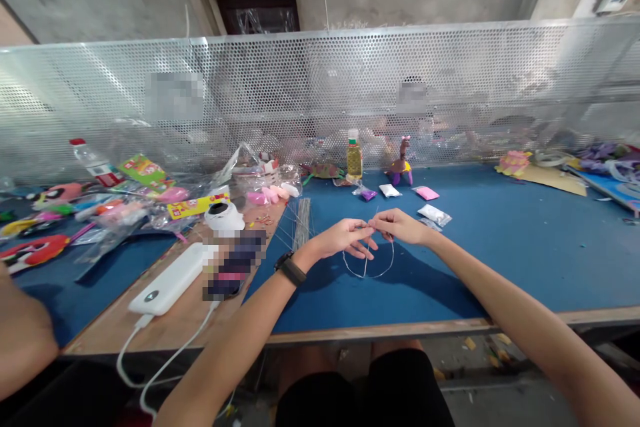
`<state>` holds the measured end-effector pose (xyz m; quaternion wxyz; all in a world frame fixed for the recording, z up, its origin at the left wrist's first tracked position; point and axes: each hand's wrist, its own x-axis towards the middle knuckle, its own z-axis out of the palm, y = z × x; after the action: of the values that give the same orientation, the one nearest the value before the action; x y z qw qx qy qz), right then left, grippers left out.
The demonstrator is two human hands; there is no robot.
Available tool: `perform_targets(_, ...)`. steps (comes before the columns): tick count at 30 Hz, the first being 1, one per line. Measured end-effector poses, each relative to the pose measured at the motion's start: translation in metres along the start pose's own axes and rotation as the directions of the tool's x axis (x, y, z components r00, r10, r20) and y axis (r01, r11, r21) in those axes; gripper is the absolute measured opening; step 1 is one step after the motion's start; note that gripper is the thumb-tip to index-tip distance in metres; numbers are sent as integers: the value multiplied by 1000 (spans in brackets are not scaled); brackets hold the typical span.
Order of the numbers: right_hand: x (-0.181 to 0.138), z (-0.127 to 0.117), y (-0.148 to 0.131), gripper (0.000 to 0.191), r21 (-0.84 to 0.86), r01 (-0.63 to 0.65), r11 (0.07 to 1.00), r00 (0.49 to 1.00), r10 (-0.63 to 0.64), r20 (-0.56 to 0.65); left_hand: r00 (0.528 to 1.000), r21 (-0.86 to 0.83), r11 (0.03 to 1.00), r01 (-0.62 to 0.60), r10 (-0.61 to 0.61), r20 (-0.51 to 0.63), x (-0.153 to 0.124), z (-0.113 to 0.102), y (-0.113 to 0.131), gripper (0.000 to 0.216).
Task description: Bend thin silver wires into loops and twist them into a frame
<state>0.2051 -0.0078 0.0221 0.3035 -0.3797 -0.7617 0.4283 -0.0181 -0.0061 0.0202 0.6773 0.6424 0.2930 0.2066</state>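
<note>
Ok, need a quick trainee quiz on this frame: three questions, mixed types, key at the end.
1. What do the left hand and right hand hold?
A) a phone
B) a thin wire loop
C) a pink packet

2. True or false: the black wristwatch is on the left wrist.

3. Fill in: the green-necked bottle near the perforated metal screen holds ____ liquid.

Key: 1. B; 2. True; 3. yellow
</note>
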Motion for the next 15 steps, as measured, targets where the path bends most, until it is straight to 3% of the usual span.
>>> perform_targets(15, -2, 6, -6, 45, -68, 19, 998, 980, -31, -195, 995, 1, 997, -76, 76, -67, 3, 2, -2, 37)
